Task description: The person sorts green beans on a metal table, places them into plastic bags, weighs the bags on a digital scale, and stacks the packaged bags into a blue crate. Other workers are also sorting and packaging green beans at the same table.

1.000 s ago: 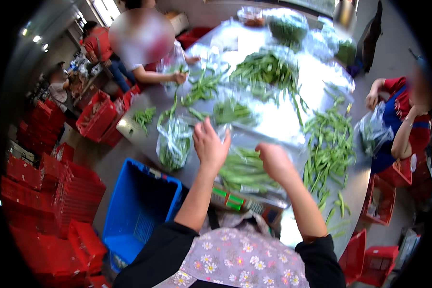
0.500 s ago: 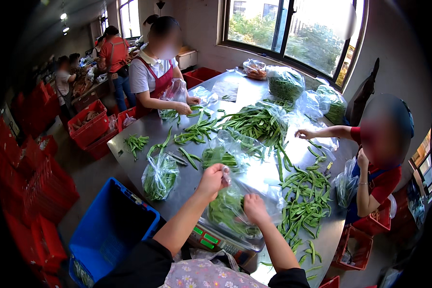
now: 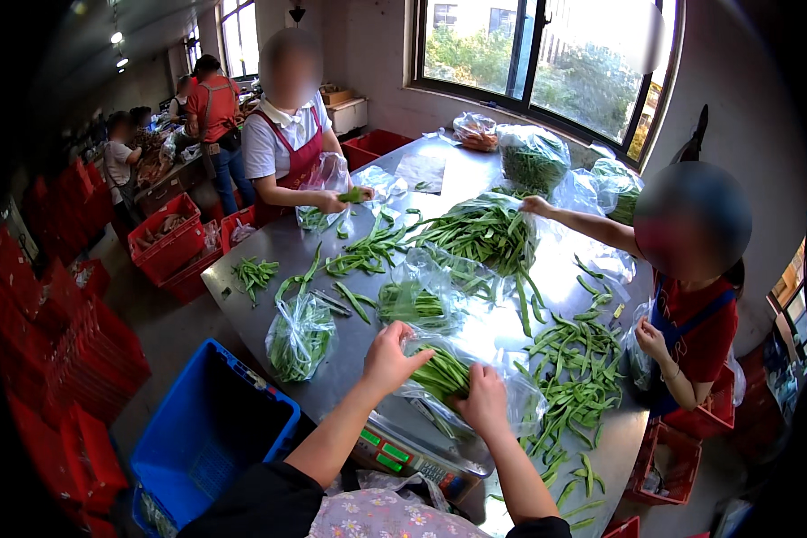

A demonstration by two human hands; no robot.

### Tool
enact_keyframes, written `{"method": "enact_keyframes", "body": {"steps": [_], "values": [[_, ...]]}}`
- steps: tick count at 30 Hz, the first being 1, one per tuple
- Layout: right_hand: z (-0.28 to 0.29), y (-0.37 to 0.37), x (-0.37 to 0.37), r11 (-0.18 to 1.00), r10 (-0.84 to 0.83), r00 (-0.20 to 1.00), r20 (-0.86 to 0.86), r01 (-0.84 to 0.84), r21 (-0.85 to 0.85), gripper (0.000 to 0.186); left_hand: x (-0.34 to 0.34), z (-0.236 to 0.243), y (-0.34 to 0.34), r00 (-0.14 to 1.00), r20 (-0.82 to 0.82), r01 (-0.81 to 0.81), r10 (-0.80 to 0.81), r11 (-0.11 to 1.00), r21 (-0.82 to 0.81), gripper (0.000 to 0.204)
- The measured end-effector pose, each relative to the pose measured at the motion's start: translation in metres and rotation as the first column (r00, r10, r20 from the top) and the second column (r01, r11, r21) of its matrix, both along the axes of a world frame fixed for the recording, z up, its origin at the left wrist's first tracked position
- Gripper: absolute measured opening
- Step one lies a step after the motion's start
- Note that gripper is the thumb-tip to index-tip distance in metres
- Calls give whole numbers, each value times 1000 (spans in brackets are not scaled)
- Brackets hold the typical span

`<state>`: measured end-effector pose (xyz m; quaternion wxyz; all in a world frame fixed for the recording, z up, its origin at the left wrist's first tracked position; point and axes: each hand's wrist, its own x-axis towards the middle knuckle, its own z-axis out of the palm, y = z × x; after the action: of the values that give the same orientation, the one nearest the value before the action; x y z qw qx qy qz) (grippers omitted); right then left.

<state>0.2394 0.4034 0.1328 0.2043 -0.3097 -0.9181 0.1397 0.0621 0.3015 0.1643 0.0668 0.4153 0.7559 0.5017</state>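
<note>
A clear plastic bag [image 3: 524,394] of long green beans [image 3: 438,375] rests on a digital scale [image 3: 412,459] at the table's near edge, its mouth spread wider on the left. My left hand [image 3: 388,360] grips the bag's left rim with its fingers, thumb stretched over the beans. On the other side my right hand [image 3: 484,400] is closed on the bag's right edge, knuckles up, its fingertips partly hidden beside the beans. Just beyond stands another bag of beans [image 3: 412,303], and to its left sits a filled, rounded bag [image 3: 300,339].
Loose flat beans [image 3: 574,381] spread along the right of the metal table [image 3: 233,269]; a big heap [image 3: 480,229] lies mid-table. A blue crate [image 3: 211,430] stands at lower left. Co-workers stand across the table, one in a red apron [image 3: 300,166], another in a red shirt [image 3: 713,314] at right.
My hands have opened the bag's mouth, so the beans show uncovered. The left hand came down slightly. The co-worker at right reached to the big heap; the one opposite now holds beans.
</note>
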Motion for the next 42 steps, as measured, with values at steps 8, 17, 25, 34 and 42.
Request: {"method": "enact_keyframes", "body": {"steps": [8, 17, 25, 34, 42], "values": [[-12, 26, 10, 837, 129, 991, -41, -131, -531, 47, -3, -8, -2, 990, 139, 13, -25, 996, 88, 25], [5, 26, 31, 968, 58, 981, -183, -100, -229, 35, 12, 30, -28, 974, 227, -14, 11, 1000, 11, 15], [9, 23, 44, 930, 321, 946, 52, -305, -206, 36, 22, 33, -25, 956, 285, 52, -73, 995, 81, 11], [25, 21, 49, 915, 262, 942, -210, -312, -256, 42, 17, 36, -30, 979, 199, 10, -29, 996, 92, 9], [103, 24, 96, 650, -250, 159, -955, -704, -288, 10, 21, 37, -34, 992, 118, 29, -46, 988, 149, 50]]}}
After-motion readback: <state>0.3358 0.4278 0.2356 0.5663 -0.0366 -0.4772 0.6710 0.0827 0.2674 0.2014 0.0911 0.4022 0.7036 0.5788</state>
